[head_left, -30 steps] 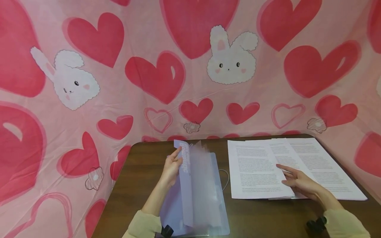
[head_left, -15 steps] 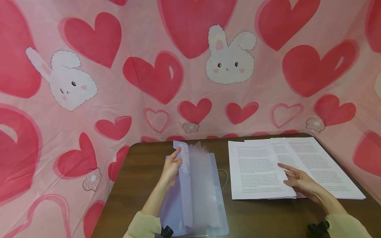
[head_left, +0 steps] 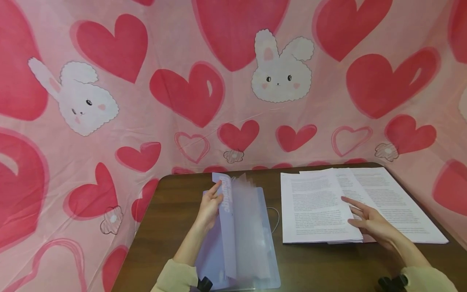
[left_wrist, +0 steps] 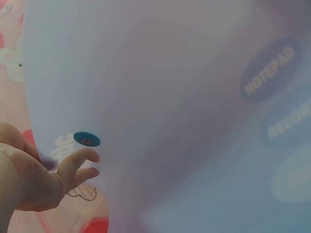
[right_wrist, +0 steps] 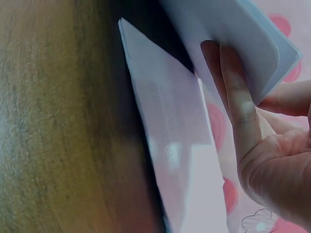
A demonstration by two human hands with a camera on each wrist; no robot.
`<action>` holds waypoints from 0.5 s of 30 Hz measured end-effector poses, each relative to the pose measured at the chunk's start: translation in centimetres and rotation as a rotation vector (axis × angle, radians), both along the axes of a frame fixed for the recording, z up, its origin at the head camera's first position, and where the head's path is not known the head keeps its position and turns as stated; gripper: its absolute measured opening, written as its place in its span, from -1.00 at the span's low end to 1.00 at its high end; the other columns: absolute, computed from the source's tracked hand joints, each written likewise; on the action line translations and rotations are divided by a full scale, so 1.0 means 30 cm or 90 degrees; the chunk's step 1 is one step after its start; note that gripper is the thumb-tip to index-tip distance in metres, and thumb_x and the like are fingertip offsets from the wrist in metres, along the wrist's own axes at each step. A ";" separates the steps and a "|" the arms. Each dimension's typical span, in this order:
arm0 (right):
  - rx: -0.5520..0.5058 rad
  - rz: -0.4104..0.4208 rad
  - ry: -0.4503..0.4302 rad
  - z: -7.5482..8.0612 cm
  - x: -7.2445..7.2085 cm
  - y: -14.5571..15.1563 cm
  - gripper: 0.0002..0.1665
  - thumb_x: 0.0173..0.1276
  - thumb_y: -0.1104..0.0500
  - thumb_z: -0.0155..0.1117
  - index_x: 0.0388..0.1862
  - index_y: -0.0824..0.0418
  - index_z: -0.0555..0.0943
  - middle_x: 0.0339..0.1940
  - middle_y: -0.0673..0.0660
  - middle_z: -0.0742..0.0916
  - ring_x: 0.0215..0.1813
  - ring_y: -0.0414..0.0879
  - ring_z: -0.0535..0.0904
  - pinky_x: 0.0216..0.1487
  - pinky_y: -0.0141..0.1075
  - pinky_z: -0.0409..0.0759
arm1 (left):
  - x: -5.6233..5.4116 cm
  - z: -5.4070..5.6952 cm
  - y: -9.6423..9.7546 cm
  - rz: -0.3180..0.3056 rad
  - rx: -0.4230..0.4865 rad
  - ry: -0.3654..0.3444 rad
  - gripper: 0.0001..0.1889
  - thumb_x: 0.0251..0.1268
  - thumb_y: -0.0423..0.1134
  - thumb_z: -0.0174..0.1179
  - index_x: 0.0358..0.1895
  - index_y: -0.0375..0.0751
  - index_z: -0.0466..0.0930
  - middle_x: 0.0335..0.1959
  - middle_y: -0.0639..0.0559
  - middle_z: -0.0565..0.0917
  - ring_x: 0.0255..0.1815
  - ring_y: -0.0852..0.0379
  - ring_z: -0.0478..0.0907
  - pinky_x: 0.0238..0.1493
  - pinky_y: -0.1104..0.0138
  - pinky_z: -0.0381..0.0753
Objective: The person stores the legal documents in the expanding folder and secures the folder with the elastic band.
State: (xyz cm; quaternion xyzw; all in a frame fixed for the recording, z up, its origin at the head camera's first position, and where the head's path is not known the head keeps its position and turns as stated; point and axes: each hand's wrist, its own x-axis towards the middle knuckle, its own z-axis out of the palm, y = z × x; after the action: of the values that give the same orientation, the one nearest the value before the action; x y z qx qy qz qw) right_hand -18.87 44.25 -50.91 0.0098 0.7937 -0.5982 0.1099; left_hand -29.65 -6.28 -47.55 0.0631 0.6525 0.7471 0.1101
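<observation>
On the left of the table lies a lavender folder (head_left: 228, 231), its cover raised and its clear sleeves (head_left: 251, 235) fanned out. My left hand (head_left: 209, 207) pinches the cover's outer edge near the top, beside a teal button (left_wrist: 87, 139) seen in the left wrist view. Toward the right, my right hand (head_left: 375, 227) grips several printed sheets (head_left: 317, 211) by their lower right corner. From the right wrist view, fingers lie under those held sheets (right_wrist: 228, 29) and the thumb is on the opposite face. More paper (right_wrist: 170, 126) lies beneath them, apart at the near side.
Further printed pages (head_left: 397, 202) are spread on the dark wooden table (head_left: 175, 211) at the right. A thin elastic cord (head_left: 277, 221) loops out from the folder's right edge. Behind the table hangs a pink cloth (head_left: 240, 105) with hearts and rabbits.
My right hand has shifted slightly to the right together with the sheets it grips. The left hand and the folder cover stay nearly still.
</observation>
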 end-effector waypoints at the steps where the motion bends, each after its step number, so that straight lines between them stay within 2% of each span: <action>1: -0.002 0.000 0.010 0.003 0.002 -0.002 -0.12 0.68 0.27 0.22 0.83 -0.19 0.19 0.70 0.41 0.34 0.12 -0.58 0.62 0.01 -0.22 0.85 | -0.001 0.001 0.000 0.001 -0.005 0.000 -0.33 0.72 -0.44 -0.13 0.80 -0.29 0.02 0.71 -0.49 0.17 -0.53 0.31 0.11 -0.33 0.41 0.25; 3: -0.010 0.002 0.026 0.009 0.005 -0.003 -0.13 0.68 0.29 0.22 0.80 -0.23 0.24 0.57 -0.01 0.52 0.13 -0.55 0.64 -0.01 -0.22 0.86 | -0.002 0.002 0.000 -0.002 -0.009 0.005 -0.33 0.73 -0.43 -0.13 0.80 -0.31 0.00 0.78 -0.50 0.04 -0.31 0.26 0.32 -0.05 0.32 0.47; 4: -0.013 0.009 0.038 0.011 0.007 -0.003 -0.13 0.68 0.30 0.21 0.80 -0.21 0.24 0.56 -0.07 0.51 0.15 -0.56 0.63 -0.01 -0.22 0.86 | -0.003 0.003 0.000 -0.002 -0.009 0.006 -0.33 0.73 -0.43 -0.14 0.80 -0.30 0.00 0.78 -0.50 0.04 -0.17 0.18 0.41 0.11 0.23 0.54; 5: -0.014 0.007 0.043 0.014 0.008 -0.004 -0.14 0.67 0.31 0.22 0.80 -0.22 0.25 0.47 -0.26 0.51 0.15 -0.54 0.65 -0.01 -0.23 0.86 | -0.004 0.003 0.001 -0.002 -0.009 0.006 -0.33 0.74 -0.43 -0.14 0.80 -0.30 0.00 0.78 -0.51 0.00 0.03 0.06 0.49 0.33 0.07 0.56; 6: -0.016 0.010 0.049 0.016 0.009 -0.005 -0.13 0.67 0.31 0.21 0.80 -0.21 0.25 0.43 -0.35 0.51 0.16 -0.58 0.63 -0.01 -0.24 0.86 | -0.005 0.002 0.002 -0.001 -0.010 0.005 -0.34 0.74 -0.44 -0.15 0.80 -0.30 0.00 0.79 -0.51 -0.01 0.21 -0.06 0.47 0.45 -0.09 0.50; 8: -0.009 0.009 0.053 0.025 0.012 -0.010 -0.12 0.67 0.30 0.22 0.83 -0.15 0.21 0.52 -0.25 0.50 0.18 -0.67 0.55 -0.01 -0.26 0.85 | -0.007 0.002 0.004 -0.006 0.001 0.003 -0.33 0.74 -0.44 -0.17 0.80 -0.31 -0.02 0.79 -0.52 -0.08 0.58 -0.25 0.23 0.67 -0.37 0.20; 9: -0.009 0.010 0.056 0.028 0.014 -0.012 -0.12 0.67 0.30 0.22 0.84 -0.13 0.19 0.53 -0.26 0.49 0.18 -0.68 0.54 0.00 -0.27 0.85 | -0.007 0.001 0.004 -0.006 0.003 0.002 -0.33 0.74 -0.45 -0.17 0.80 -0.31 -0.02 0.79 -0.52 -0.05 0.57 -0.25 0.26 0.68 -0.30 0.27; 10: -0.012 0.013 0.060 0.032 0.016 -0.014 -0.12 0.67 0.30 0.21 0.83 -0.13 0.19 0.52 -0.27 0.50 0.18 -0.67 0.55 -0.01 -0.28 0.85 | -0.008 -0.001 0.004 -0.005 0.003 0.000 -0.33 0.73 -0.45 -0.17 0.80 -0.31 -0.02 0.78 -0.52 -0.01 0.51 -0.22 0.35 0.62 -0.15 0.43; 11: -0.016 0.012 0.063 0.038 0.017 -0.016 -0.12 0.67 0.31 0.21 0.83 -0.14 0.20 0.43 -0.41 0.53 0.17 -0.65 0.58 -0.01 -0.29 0.85 | -0.008 -0.002 0.003 -0.004 0.003 -0.001 -0.33 0.73 -0.45 -0.17 0.80 -0.31 -0.02 0.77 -0.52 0.03 0.47 -0.16 0.42 0.56 -0.03 0.53; 12: -0.023 0.018 0.070 0.043 0.019 -0.018 -0.12 0.67 0.32 0.20 0.83 -0.14 0.20 0.43 -0.42 0.55 0.17 -0.63 0.60 -0.01 -0.29 0.85 | -0.007 -0.002 0.003 -0.001 0.002 -0.002 -0.33 0.73 -0.46 -0.17 0.80 -0.31 -0.01 0.76 -0.52 0.07 0.36 -0.08 0.47 0.43 0.12 0.62; 13: -0.031 0.025 0.077 0.048 0.021 -0.020 -0.12 0.67 0.34 0.19 0.82 -0.15 0.21 0.43 -0.42 0.58 0.17 -0.59 0.63 -0.02 -0.30 0.85 | -0.007 -0.002 0.003 -0.001 0.002 -0.002 -0.33 0.73 -0.46 -0.17 0.80 -0.31 -0.01 0.75 -0.53 0.10 0.29 -0.01 0.50 0.33 0.23 0.66; 15: -0.052 0.042 0.100 0.058 0.024 -0.019 -0.12 0.66 0.39 0.17 0.80 -0.20 0.26 0.26 -0.62 0.58 0.16 -0.49 0.71 -0.04 -0.30 0.85 | -0.007 -0.002 0.003 0.003 -0.003 -0.002 -0.34 0.73 -0.45 -0.16 0.79 -0.31 0.01 0.73 -0.52 0.18 0.13 0.10 0.53 0.03 0.44 0.61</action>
State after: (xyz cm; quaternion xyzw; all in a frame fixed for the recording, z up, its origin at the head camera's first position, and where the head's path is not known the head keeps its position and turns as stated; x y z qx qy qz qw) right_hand -18.14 43.67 -49.17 -0.0676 0.7748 -0.6250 0.0675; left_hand -29.86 -6.20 -47.62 0.0599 0.6544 0.7458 0.1095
